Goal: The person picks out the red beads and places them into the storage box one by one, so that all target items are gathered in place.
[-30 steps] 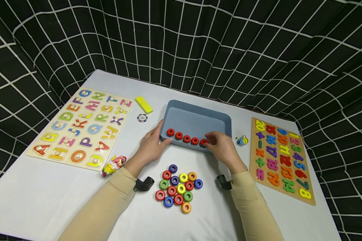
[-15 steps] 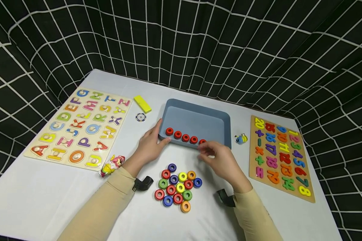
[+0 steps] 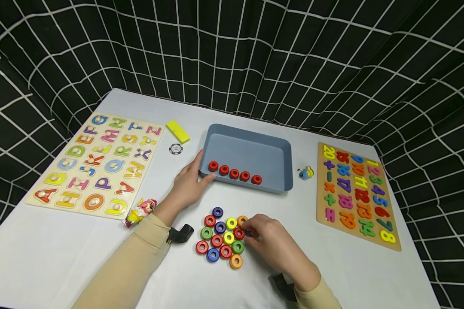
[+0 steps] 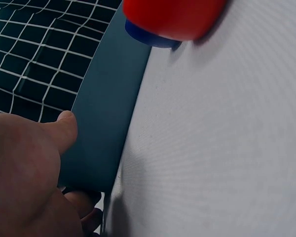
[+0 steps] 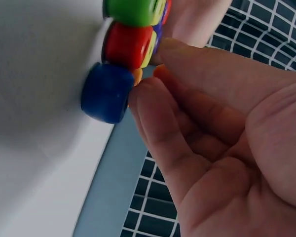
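Observation:
My left hand (image 3: 187, 184) grips the near left corner of a blue-grey tray (image 3: 251, 148), thumb on its front wall and fingers along its side. Inside, several red rings (image 3: 234, 174) stand in a row by the front wall. My right hand (image 3: 276, 242) is at the right edge of a cluster of coloured rings (image 3: 216, 240) on the table. In the right wrist view, its fingertips are right at a blue ring (image 5: 106, 94) beside a red ring (image 5: 128, 45), thumb and forefinger apart. The hand mostly hides the blue ring in the head view.
An alphabet puzzle board (image 3: 96, 167) lies left and a number board (image 3: 357, 195) right. A yellow block (image 3: 178, 131), a poker chip (image 3: 175, 149), a pink-and-yellow figurine (image 3: 140, 212) and a small blue-and-yellow figurine (image 3: 305, 172) are around the tray. A gridded black curtain (image 3: 232, 56) hangs behind.
My right hand has left the rightmost red ring in the tray and come back toward me to the ring cluster. My left hand keeps its grip on the tray corner.

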`<state>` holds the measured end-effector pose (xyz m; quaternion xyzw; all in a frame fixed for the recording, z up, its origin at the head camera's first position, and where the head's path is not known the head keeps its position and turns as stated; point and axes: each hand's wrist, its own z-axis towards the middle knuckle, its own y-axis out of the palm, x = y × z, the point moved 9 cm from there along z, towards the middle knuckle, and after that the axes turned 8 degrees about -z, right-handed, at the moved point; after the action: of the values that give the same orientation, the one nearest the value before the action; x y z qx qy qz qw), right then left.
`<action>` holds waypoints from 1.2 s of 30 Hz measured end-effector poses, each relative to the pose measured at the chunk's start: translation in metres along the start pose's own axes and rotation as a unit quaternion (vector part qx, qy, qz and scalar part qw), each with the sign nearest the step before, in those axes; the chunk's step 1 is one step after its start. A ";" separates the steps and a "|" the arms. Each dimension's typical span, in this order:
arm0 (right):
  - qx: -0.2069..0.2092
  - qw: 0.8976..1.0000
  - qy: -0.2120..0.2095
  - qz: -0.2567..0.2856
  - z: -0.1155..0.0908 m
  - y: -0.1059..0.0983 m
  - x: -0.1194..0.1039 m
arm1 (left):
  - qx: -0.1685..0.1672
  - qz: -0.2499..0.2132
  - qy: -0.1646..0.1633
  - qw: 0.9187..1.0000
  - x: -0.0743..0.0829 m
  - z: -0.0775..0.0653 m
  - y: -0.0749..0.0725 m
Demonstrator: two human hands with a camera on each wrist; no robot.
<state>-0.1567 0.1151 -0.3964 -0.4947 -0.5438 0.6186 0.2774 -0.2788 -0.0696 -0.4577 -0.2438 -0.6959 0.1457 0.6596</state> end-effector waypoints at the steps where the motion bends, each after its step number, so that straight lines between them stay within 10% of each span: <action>1: 0.003 1.000 -0.001 -0.009 0.000 0.000 -0.001 | 0.000 0.000 -0.001 1.000 0.000 0.000 0.000; 23: 0.039 0.985 -0.086 -0.146 0.003 0.006 -0.028 | 0.003 0.005 -0.005 1.000 0.001 -0.002 -0.001; 36: 0.110 0.993 0.010 0.050 0.021 -0.042 0.035 | 0.005 0.004 -0.005 1.000 0.000 -0.001 0.000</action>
<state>-0.1966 0.1481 -0.3692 -0.4943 -0.4438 0.6828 0.3042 -0.2775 -0.0698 -0.4578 -0.2428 -0.6971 0.1533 0.6569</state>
